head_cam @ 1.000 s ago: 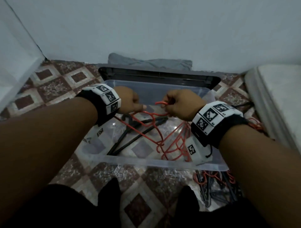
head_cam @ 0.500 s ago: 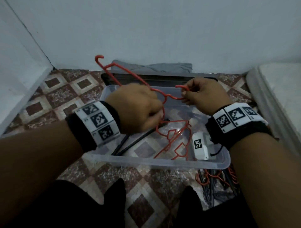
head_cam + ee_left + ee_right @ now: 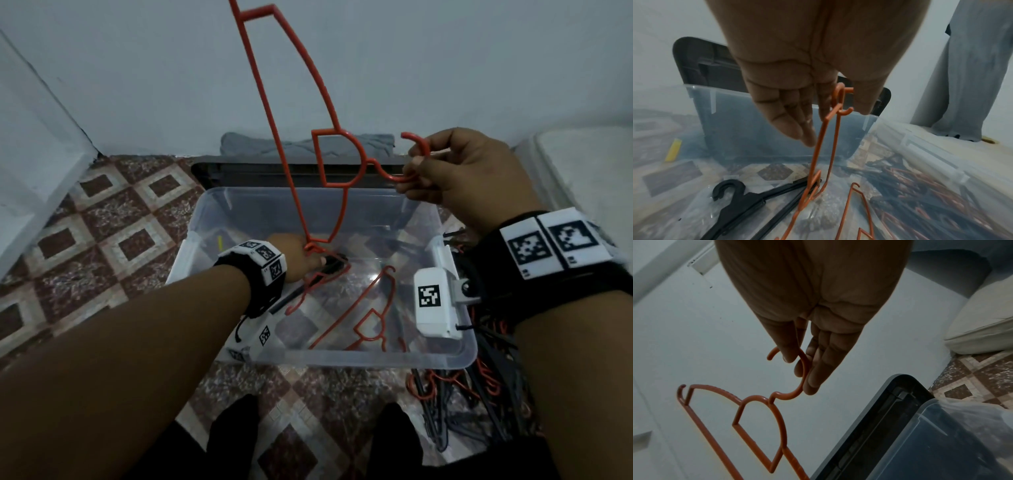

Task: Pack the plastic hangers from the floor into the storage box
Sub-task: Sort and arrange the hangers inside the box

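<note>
My right hand [image 3: 416, 164] pinches the hook of an orange hanger [image 3: 340, 131] and holds it upright over the clear storage box [image 3: 376, 356]. In the right wrist view, the right hand [image 3: 801, 369] has the hook between thumb and fingers. My left hand [image 3: 301, 260] is low inside the box, where the raised hanger's lower tip meets it. The left hand [image 3: 838, 104] pinches the end of a second orange hanger [image 3: 818, 154], which slants down to the box floor. A black hanger [image 3: 735, 204] and another orange hanger [image 3: 363, 308] lie in the box.
A tangled pile of black and orange hangers [image 3: 479, 394] lies on the tiled floor right of the box. The dark lid [image 3: 239, 171] leans behind the box, with a grey cloth [image 3: 274, 144] behind it. A mattress [image 3: 582, 164] borders the right side, walls the back and left.
My right hand has lifted the hook up and to the right, swinging the orange hanger upright. My left hand has dropped from above the box down into it.
</note>
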